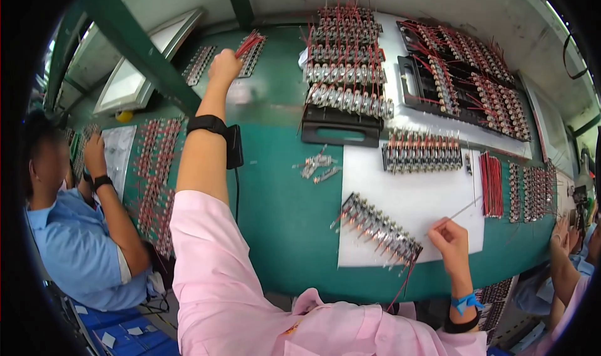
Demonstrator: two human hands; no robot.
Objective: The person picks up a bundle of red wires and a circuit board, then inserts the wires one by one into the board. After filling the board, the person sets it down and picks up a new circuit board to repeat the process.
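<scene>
My left hand (225,66) reaches far out to the upper left, its fingers closed round a bundle of thin red wires (251,43). The bundle lies over a strip of small parts (253,61). Near the front edge my right hand (449,236) pinches a thin grey rod-like tool (466,209); its exact kind is unclear. Left of that hand, a row of circuit boards with shiny metal parts (382,227) lies slanted on a white sheet (363,180). A red wire (404,284) hangs from its lower right end.
Another board row (422,152) sits at the sheet's far edge, with red wires (492,185) to its right. Loose metal parts (317,165) lie left of the sheet. Wired boards fill black trays (341,134) behind. A green post (138,49) stands left; co-workers (87,231) sit either side.
</scene>
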